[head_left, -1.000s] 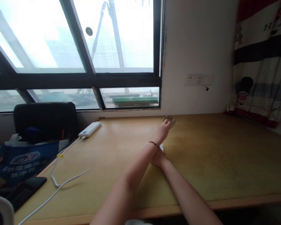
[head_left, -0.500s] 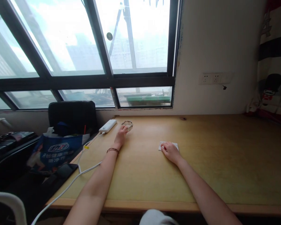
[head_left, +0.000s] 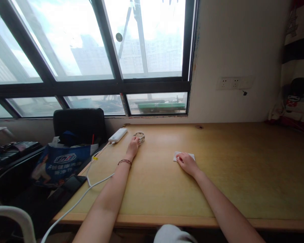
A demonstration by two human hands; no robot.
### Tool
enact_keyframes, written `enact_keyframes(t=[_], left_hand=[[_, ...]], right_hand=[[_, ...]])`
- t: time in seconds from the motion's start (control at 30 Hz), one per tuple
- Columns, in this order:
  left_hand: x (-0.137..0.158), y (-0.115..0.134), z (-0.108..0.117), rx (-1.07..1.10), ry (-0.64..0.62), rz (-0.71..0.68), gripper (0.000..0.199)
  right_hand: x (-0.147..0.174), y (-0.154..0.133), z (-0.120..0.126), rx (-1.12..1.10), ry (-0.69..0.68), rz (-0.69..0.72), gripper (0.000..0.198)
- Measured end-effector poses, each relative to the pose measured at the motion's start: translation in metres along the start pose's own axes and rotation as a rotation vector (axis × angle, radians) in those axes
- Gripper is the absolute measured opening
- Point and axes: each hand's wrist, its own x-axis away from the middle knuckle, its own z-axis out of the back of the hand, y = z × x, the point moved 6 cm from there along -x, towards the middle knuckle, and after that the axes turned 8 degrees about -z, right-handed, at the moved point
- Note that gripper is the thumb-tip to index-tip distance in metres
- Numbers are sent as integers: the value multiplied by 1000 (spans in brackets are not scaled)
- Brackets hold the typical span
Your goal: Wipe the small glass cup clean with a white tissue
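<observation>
On the far left part of the table, my left hand (head_left: 133,147) has its fingers closed on the near left edge of a round glass dish (head_left: 141,135) with a dark, uneven rim. The dish is small in view, and its exact kind is hard to make out. My right hand (head_left: 187,162) rests nearer the middle, fingers bent and pressed on a folded white tissue (head_left: 177,154). Part of the tissue is hidden beneath the hand.
A white power bank (head_left: 118,135) with a white cable (head_left: 77,202) lies along the table's left edge. Beyond that edge, a blue bag (head_left: 62,165) sits on a black chair (head_left: 78,125). The window and a wall socket (head_left: 235,83) are behind the wooden table (head_left: 243,175).
The view has shifted slightly. My left hand and the dish have come a little nearer to me. My right hand stays on the tissue.
</observation>
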Motion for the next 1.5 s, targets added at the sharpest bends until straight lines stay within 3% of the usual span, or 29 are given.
enact_keyframes(t=[0.17, 0.8, 1.17, 1.27, 1.33, 1.4, 1.5], left_hand=[[-1, 1, -1, -117, -14, -41, 20], [-6, -6, -5, -100, -9, -32, 21], [-1, 1, -3, -223, -11, -27, 26], [2, 21, 4, -331, 46, 2, 44], [4, 48, 9, -402, 105, -18, 51], [9, 91, 5, -428, 111, -137, 48], [31, 173, -17, -326, -7, -418, 37]], right_hand=[[0, 0, 0, 1, 1, 9, 19], [0, 2, 1, -17, 26, 14, 19], [1, 1, 2, -51, 41, 20, 20], [1, 0, 2, -83, 50, 16, 19], [-1, 3, 2, -149, 64, -5, 19], [-5, 12, 6, -244, 135, -63, 21], [-8, 39, 18, -339, 336, -240, 25]])
